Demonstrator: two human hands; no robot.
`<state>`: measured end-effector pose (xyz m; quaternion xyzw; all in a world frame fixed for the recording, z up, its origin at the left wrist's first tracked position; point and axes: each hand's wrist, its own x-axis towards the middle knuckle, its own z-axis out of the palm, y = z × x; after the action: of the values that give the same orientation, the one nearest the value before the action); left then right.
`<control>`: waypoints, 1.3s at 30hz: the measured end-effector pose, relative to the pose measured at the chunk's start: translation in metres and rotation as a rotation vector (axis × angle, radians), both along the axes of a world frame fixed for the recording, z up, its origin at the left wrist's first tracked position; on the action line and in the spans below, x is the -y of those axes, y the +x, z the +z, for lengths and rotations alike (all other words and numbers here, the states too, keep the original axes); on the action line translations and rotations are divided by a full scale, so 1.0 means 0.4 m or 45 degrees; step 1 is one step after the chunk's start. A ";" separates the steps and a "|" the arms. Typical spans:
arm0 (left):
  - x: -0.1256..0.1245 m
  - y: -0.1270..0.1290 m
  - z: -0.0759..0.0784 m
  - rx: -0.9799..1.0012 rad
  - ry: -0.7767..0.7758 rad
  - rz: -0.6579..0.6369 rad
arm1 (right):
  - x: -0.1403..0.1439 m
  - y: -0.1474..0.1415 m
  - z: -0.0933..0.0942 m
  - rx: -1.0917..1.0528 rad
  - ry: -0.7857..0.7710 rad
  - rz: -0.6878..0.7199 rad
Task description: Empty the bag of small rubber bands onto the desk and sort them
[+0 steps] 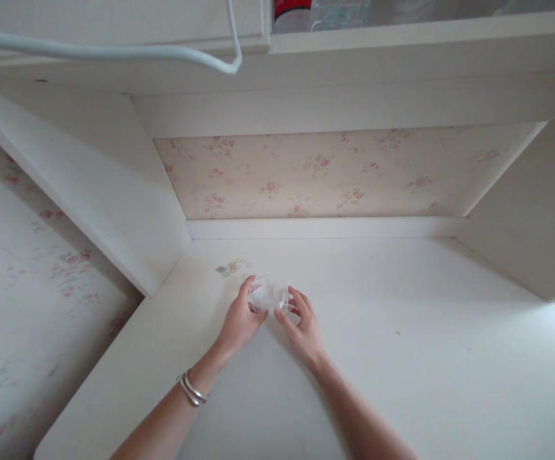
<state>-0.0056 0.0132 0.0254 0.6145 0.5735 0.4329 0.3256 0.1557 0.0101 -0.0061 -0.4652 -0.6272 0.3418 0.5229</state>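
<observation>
A small clear plastic box (pixel 266 298) is held between my two hands above the white desk top (pixel 402 370). My left hand (pixel 243 319) grips its left side, thumb near the front and fingers curled behind. On the right side, my right hand (pixel 302 322) closes on it with thumb and fingertips. Whether the box is one piece or has a separate lid, I cannot tell. Just beyond my left hand, several small coloured rings (pixel 232 267) lie in a loose cluster on the desk.
White side panels (pixel 90 172) flank the desk, and a floral wallpaper strip (pixel 306 172) shows at the back. Overhead runs a shelf (pixel 402 41) holding clear plastic packs (pixel 339 14). A thick white bent rod or cable (pixel 114 51) crosses at the upper left.
</observation>
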 end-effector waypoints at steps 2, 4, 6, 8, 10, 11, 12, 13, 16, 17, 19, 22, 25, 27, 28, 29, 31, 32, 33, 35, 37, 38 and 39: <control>0.018 0.040 -0.018 0.057 0.012 -0.049 | 0.004 -0.005 0.002 0.002 0.000 -0.005; 0.028 0.066 -0.028 0.082 0.000 -0.048 | 0.007 -0.007 0.004 0.035 -0.011 -0.026; 0.032 0.079 -0.030 0.112 -0.026 -0.030 | 0.009 -0.008 0.006 0.078 -0.025 -0.049; 0.034 0.082 -0.027 0.142 -0.047 -0.017 | 0.011 -0.008 0.009 0.109 -0.037 -0.053; 0.035 0.078 -0.024 0.149 -0.060 -0.017 | 0.013 -0.010 0.011 0.125 -0.038 -0.038; 0.036 0.074 -0.025 0.144 -0.066 -0.022 | 0.014 -0.012 0.012 0.130 -0.036 -0.029; 0.036 0.069 -0.027 0.135 -0.069 -0.029 | 0.016 -0.014 0.012 0.135 -0.035 -0.022; 0.036 0.064 -0.030 0.124 -0.068 -0.038 | 0.017 -0.016 0.011 0.138 -0.034 -0.021; 0.038 0.052 -0.045 0.089 -0.044 -0.057 | 0.019 -0.024 0.007 0.131 -0.044 -0.042; 0.039 0.049 -0.049 0.088 -0.035 -0.057 | 0.020 -0.027 0.006 0.124 -0.048 -0.049; 0.042 0.046 -0.051 0.123 -0.029 -0.063 | 0.021 -0.030 0.004 0.112 -0.056 -0.049; 0.052 0.047 -0.038 0.285 -0.069 -0.134 | 0.023 -0.029 0.005 0.108 -0.068 -0.033; 0.062 0.050 -0.017 0.526 -0.178 -0.261 | 0.022 -0.021 0.004 0.089 -0.071 -0.004; 0.067 0.051 -0.007 0.671 -0.245 -0.286 | 0.018 -0.015 0.000 0.024 -0.088 0.024; 0.068 0.050 -0.004 0.732 -0.268 -0.276 | 0.015 -0.013 -0.002 -0.028 -0.107 0.030; 0.068 0.049 -0.001 0.788 -0.286 -0.265 | 0.012 -0.010 -0.004 -0.088 -0.133 0.027; 0.067 0.046 0.004 0.889 -0.326 -0.277 | 0.007 -0.007 -0.006 -0.209 -0.203 -0.003; 0.067 0.044 0.006 0.934 -0.350 -0.299 | 0.006 -0.006 -0.005 -0.257 -0.245 -0.018; 0.067 0.043 0.009 0.972 -0.377 -0.330 | 0.005 -0.005 -0.003 -0.295 -0.290 -0.023; 0.068 0.041 0.016 1.025 -0.427 -0.389 | 0.004 -0.005 0.005 -0.353 -0.370 -0.013; 0.068 0.041 0.022 1.056 -0.459 -0.427 | 0.005 -0.004 0.013 -0.398 -0.412 -0.003; 0.068 0.041 0.024 1.067 -0.469 -0.440 | 0.006 -0.004 0.016 -0.414 -0.418 -0.004; 0.068 0.041 0.025 1.075 -0.477 -0.450 | 0.007 -0.003 0.017 -0.424 -0.418 -0.008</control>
<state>0.0110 -0.0138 0.0353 0.4041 0.3466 0.4717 0.7030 0.1544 0.0074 0.0008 -0.4831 -0.4667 0.5097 0.5376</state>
